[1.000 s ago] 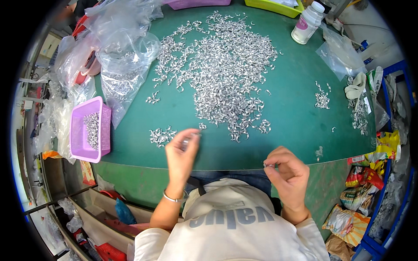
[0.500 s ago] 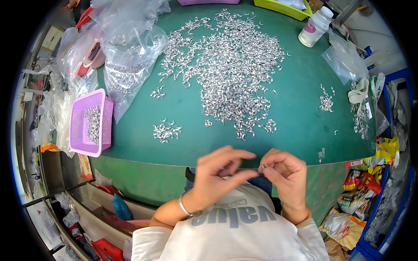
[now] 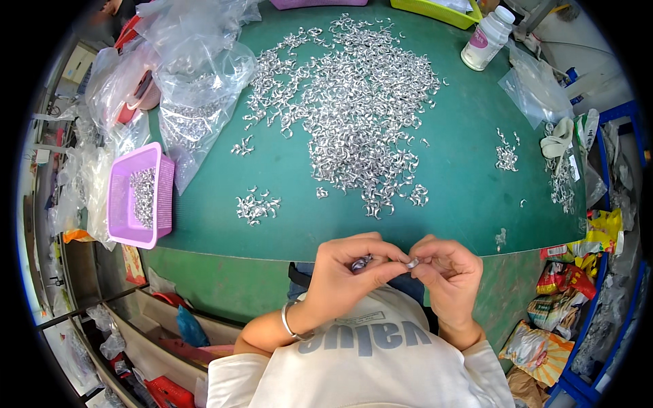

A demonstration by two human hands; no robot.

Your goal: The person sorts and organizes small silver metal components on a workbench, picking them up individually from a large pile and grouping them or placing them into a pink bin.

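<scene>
Both my hands meet just off the near edge of the green table. A small curved silver metal piece (image 3: pixel 413 263) sits between their fingertips. My right hand (image 3: pixel 449 268) is closed in a pinch on it. My left hand (image 3: pixel 347 272) is closed too, its thumb and index finger pinching the piece's left end. Something shiny and dark silver (image 3: pixel 361 263) lies within the left hand's curled fingers; its kind is hard to tell. Beyond them a big pile of similar curved metal pieces (image 3: pixel 367 109) covers the table's middle, with a small heap (image 3: pixel 257 207) nearer on the left.
A purple basket (image 3: pixel 166 197) with metal pieces stands at the table's left edge, beside clear plastic bags (image 3: pixel 197 115). A white bottle (image 3: pixel 488 39) and a yellow-green tray (image 3: pixel 435 12) are at the far right. Another small heap (image 3: pixel 506 156) lies on the right.
My left hand has closed in, its fingertips now meeting the right hand's at the small metal piece. Before, its thumb and index finger were apart.
</scene>
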